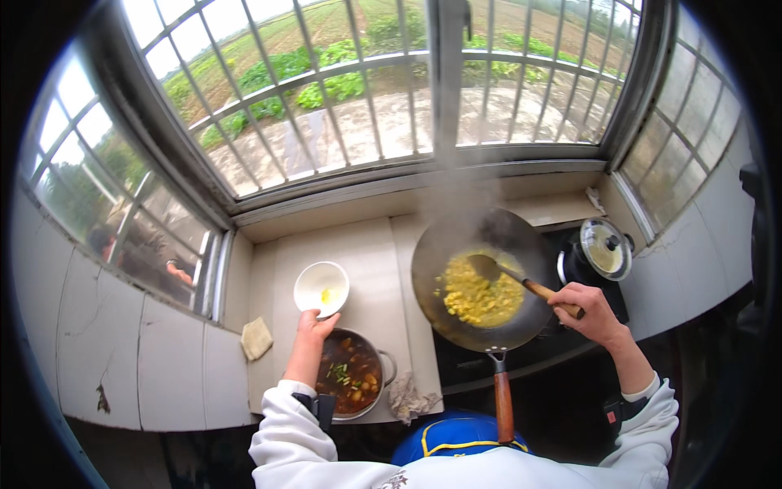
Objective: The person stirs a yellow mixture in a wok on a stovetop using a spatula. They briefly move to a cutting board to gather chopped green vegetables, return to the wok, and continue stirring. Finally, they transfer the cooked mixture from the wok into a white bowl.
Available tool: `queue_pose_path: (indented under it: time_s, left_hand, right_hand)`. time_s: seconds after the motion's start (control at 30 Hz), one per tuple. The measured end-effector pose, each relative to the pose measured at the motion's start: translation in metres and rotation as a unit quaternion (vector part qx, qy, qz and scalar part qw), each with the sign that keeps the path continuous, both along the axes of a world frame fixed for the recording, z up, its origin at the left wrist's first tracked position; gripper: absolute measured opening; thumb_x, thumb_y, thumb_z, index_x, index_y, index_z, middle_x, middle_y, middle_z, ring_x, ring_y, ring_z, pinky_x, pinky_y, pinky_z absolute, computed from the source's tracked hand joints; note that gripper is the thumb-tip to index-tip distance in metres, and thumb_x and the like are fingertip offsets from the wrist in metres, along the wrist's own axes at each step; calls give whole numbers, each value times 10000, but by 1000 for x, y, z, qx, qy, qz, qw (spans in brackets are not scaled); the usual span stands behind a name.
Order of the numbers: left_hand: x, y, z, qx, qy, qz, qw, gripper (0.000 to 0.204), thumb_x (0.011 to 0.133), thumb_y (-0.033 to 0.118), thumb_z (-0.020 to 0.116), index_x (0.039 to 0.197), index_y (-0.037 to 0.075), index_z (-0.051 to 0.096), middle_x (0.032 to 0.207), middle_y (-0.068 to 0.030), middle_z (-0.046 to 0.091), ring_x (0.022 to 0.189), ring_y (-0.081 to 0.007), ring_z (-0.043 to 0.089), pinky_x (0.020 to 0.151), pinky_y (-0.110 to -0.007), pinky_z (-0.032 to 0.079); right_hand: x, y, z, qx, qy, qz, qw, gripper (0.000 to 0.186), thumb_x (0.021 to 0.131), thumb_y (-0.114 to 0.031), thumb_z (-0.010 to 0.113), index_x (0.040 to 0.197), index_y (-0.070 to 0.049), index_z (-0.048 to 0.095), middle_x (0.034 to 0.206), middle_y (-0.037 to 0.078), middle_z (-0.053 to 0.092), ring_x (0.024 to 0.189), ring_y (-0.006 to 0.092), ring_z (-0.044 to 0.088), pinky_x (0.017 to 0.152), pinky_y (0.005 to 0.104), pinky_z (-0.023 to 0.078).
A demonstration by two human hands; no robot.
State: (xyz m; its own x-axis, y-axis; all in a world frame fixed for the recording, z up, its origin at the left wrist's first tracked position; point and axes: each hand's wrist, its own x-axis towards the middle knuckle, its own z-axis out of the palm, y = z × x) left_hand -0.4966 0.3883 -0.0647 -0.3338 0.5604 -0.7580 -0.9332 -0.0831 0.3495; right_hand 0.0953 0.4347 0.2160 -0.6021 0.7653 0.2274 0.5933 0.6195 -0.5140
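My right hand (593,311) is wrapped round the wooden handle of a spatula (533,285). Its metal head rests among yellow pieces of food, likely egg (482,297), in a dark wok (521,232). Steam rises from the wok, whose wooden handle (503,403) points toward me. On the left, my left hand (314,328) grips the near rim of a white bowl (308,281) with a little yellow liquid at its bottom. Just below that hand stands a metal pot (389,367) of dark stew (352,387) with green pieces on top, partly hidden by my forearm.
A lidded pot (607,248) stands at the right of the black stove (464,363). A crumpled cloth (411,399) lies on the pale counter (366,269) by the stew pot, and a folded cloth (257,338) at the left edge. Barred windows (326,81) close off the back.
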Motion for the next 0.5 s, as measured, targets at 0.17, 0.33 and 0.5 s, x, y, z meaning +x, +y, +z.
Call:
queue_pose_path:
  time_s: [0.17,0.33,0.5]
  left_hand:
    - [-17,13,-16,-21,-6,-12,1000,648,824,-61,417,1471,-8,403,1574,-219,398,1475,-465,334,1195,-707,234]
    - [-17,22,-28,-92,45,-1,995,700,777,-111,362,1459,29,436,1506,-218,469,1438,-460,392,1138,-738,303]
    - [-16,32,-29,-91,34,17,995,798,714,-154,310,1460,84,461,1482,-207,504,1415,-471,423,1100,-783,329]
  right_hand:
    - [1,-21,12,-81,48,44,995,195,821,-37,767,1011,-77,750,927,98,700,787,274,708,709,334,575]
    - [1,-21,-6,-6,-18,38,999,177,834,-72,770,1002,-97,720,893,79,682,726,276,689,665,341,574]
    - [17,-17,16,60,17,-71,996,150,828,-103,770,969,-67,736,864,110,712,746,276,713,667,347,578]
